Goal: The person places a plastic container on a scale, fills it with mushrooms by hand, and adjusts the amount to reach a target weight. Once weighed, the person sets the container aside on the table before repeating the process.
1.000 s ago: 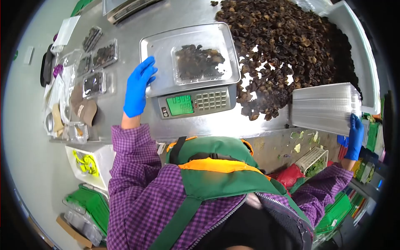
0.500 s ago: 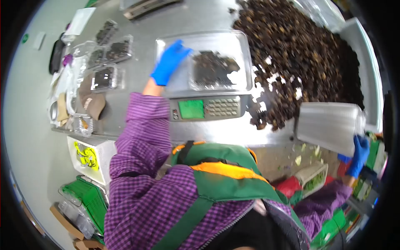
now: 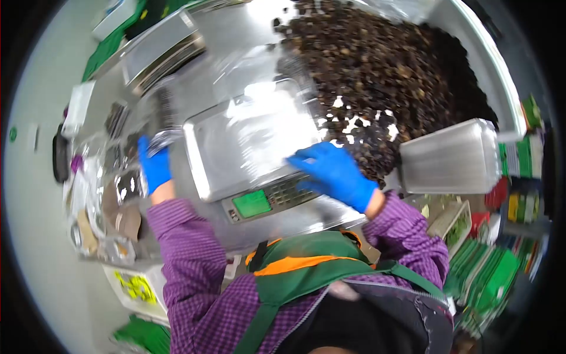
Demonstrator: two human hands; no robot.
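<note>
My left hand, in a blue glove, grips the near end of a clear plastic pack of dark pieces, left of the scale. Motion blurs the pack. Over the scale's keypad is my right hand, also blue-gloved, its fingers stretched leftward with no object visible in them. The scale's metal pan lies between my hands, its shiny surface showing. Its green display is lit but unreadable.
A large heap of small dark brown pieces covers the right of the metal table, against a white bin wall. A stack of clear plastic trays stands at the right edge. More filled packs and a brown cap lie left.
The filled pack has left the scale pan, and my left hand has moved left with a pack. My right hand has come from the tray stack to the scale's keypad. The view has shifted.
</note>
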